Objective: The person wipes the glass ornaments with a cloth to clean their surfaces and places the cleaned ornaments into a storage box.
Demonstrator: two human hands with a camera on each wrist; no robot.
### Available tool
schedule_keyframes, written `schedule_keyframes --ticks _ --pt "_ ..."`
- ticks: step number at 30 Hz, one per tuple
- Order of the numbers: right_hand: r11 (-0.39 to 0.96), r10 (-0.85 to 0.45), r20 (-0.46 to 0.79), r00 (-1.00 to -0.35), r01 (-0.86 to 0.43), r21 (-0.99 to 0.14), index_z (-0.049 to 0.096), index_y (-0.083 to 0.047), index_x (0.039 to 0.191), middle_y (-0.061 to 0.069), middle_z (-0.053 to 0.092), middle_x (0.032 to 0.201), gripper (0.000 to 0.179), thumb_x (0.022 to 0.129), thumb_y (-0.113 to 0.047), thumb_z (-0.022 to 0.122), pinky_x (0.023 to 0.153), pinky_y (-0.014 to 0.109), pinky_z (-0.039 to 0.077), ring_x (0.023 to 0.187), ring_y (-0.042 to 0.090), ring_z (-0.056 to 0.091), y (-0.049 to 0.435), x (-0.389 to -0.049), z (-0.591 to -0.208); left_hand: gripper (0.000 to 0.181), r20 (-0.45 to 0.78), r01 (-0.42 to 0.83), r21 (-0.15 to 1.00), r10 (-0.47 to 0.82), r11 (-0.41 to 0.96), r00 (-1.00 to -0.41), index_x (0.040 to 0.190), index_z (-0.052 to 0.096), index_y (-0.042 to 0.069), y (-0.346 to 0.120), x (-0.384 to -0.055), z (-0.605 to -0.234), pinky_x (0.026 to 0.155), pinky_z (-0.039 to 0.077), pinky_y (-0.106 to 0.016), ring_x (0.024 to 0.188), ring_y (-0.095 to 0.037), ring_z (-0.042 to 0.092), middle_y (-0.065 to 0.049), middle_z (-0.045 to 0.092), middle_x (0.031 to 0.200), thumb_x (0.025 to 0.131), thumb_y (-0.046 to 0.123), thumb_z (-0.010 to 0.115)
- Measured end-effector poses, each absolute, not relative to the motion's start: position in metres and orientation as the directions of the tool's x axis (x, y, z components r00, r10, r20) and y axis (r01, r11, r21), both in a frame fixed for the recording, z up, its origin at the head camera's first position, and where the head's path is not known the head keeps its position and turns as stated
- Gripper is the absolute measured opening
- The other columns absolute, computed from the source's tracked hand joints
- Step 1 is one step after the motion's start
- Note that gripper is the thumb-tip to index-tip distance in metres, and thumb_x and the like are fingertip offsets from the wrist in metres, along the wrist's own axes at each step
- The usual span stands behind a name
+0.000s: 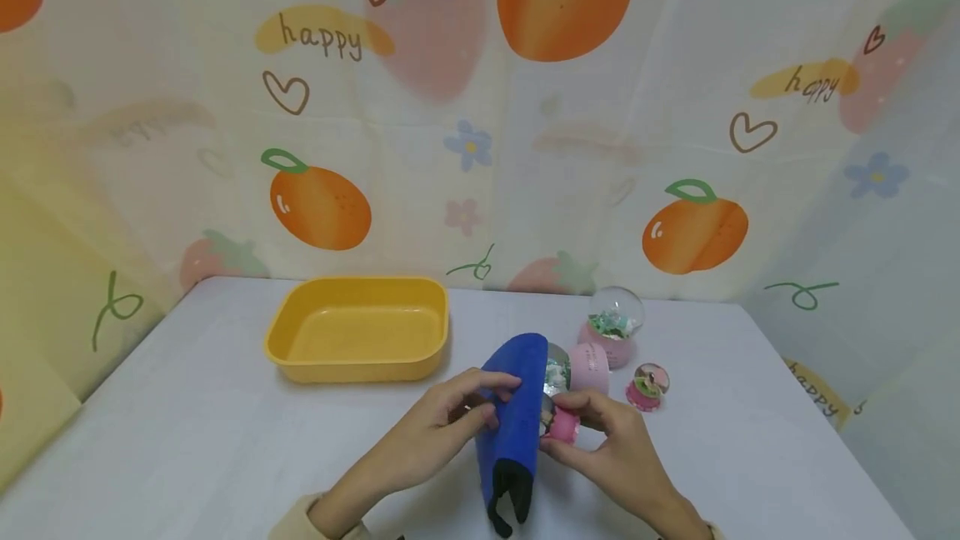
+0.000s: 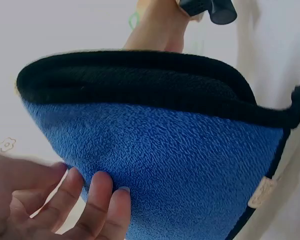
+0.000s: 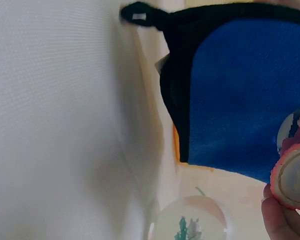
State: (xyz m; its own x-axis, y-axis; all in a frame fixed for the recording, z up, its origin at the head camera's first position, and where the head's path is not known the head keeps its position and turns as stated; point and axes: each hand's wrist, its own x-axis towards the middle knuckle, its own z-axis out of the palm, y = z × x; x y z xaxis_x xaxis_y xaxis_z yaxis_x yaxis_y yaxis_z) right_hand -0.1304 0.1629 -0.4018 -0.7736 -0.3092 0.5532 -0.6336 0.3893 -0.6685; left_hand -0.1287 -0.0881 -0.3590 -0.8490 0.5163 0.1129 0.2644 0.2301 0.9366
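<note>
A blue towelling cloth (image 1: 512,423) with a black border stands folded over in front of the person, its fold upward in the head view. The left hand (image 1: 438,423) holds it from the left, fingertips (image 2: 101,182) against the blue pile. On the other side, the right hand (image 1: 611,444) grips a small snow globe by its pink base (image 1: 564,425), the clear ball pressed up to the cloth. The right wrist view shows the underside of that small globe (image 3: 296,172). Just behind it a larger snow globe (image 1: 588,367) is tipped sideways, its ball towards the cloth and partly hidden.
Another large snow globe (image 1: 611,327) stands upright at the back right of the white table (image 1: 187,415). A small pink-based globe (image 1: 647,387) sits in front of it. At the back left is a yellow tray (image 1: 356,371). A fruit-print curtain (image 1: 525,157) closes off the back.
</note>
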Motion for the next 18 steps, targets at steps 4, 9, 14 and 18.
schedule_keyframes --ticks 4,9,14,18 --pt "0.38 -0.306 0.546 -0.78 -0.626 -0.681 0.069 -0.008 0.105 0.007 0.075 0.102 0.036 0.074 -0.01 0.086 0.077 0.022 0.059 0.088 0.004 0.071 0.164 -0.13 -0.401 0.052 0.138 0.319 0.906 0.52 0.276 -0.843 0.136 0.056 0.03 -0.088 -0.131 -0.361 0.09 0.052 -0.023 0.101 -0.013 0.058 0.002 0.06 0.119 0.091 0.006 0.068" --pt "0.374 -0.308 0.526 -0.793 -0.609 -0.699 0.068 -0.007 0.106 0.008 0.075 0.103 0.035 0.075 -0.009 0.085 0.077 0.023 0.059 0.089 0.004 0.071 0.165 -0.13 -0.4 0.066 0.209 0.412 0.868 0.548 0.277 -0.81 0.14 0.051 0.027 -0.087 -0.131 -0.364 0.094 0.051 -0.029 0.111 -0.017 0.052 0.001 0.053 0.124 0.083 0.006 0.077" --pt "0.333 -0.326 0.478 -0.816 -0.572 -0.749 0.067 -0.007 0.109 0.009 0.074 0.106 0.034 0.078 -0.008 0.083 0.08 0.023 0.058 0.091 0.005 0.071 0.166 -0.129 -0.397 0.071 0.203 0.393 0.877 0.528 0.276 -0.824 0.141 0.048 0.03 -0.087 -0.132 -0.367 0.103 0.048 -0.037 0.128 -0.023 0.047 0.0 0.048 0.139 0.081 0.013 0.08" --pt "0.274 -0.354 0.51 -0.784 -0.608 -0.745 0.067 -0.007 0.112 0.011 0.074 0.106 0.037 0.078 -0.004 0.082 0.082 0.023 0.058 0.091 0.006 0.071 0.166 -0.128 -0.396 0.076 0.173 0.359 0.904 0.572 0.23 -0.802 0.149 0.039 0.027 -0.086 -0.136 -0.372 0.109 0.046 -0.041 0.134 -0.026 0.05 -0.003 0.044 0.152 0.084 0.019 0.078"
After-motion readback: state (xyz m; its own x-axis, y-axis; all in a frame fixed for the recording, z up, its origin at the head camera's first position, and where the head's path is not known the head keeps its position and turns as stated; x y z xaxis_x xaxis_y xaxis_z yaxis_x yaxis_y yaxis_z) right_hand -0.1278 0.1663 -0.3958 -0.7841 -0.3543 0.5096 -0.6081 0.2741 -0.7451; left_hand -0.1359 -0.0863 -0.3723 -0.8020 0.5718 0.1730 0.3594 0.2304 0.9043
